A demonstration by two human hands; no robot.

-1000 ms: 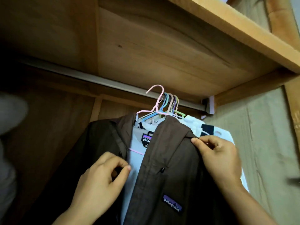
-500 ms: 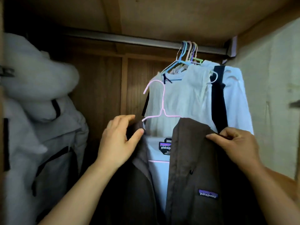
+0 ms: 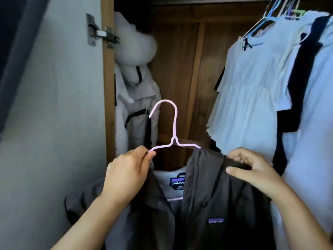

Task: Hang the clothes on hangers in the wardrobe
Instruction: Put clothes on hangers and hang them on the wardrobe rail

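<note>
A dark brown jacket [image 3: 203, 204] with a purple chest label hangs on a pink wire hanger [image 3: 173, 127], held low in front of the wardrobe. My left hand [image 3: 126, 175] pinches the hanger's left shoulder together with the jacket's left collar. My right hand [image 3: 252, 170] grips the jacket's right shoulder over the hanger's other end. The hook points up and left, free in the air, well below the rail. The rail itself is out of view above.
White shirts and a dark garment [image 3: 261, 87] hang on several coloured hangers [image 3: 273, 13] at the upper right. A white padded coat [image 3: 138, 98] hangs at the left inside. The open wardrobe door [image 3: 54, 114] with its hinge [image 3: 100, 33] stands at the left.
The jacket on its pink hanger came off the rail and moved down and left. My left hand shifted from the jacket's front to the hanger's left shoulder. The view dropped and turned left.
</note>
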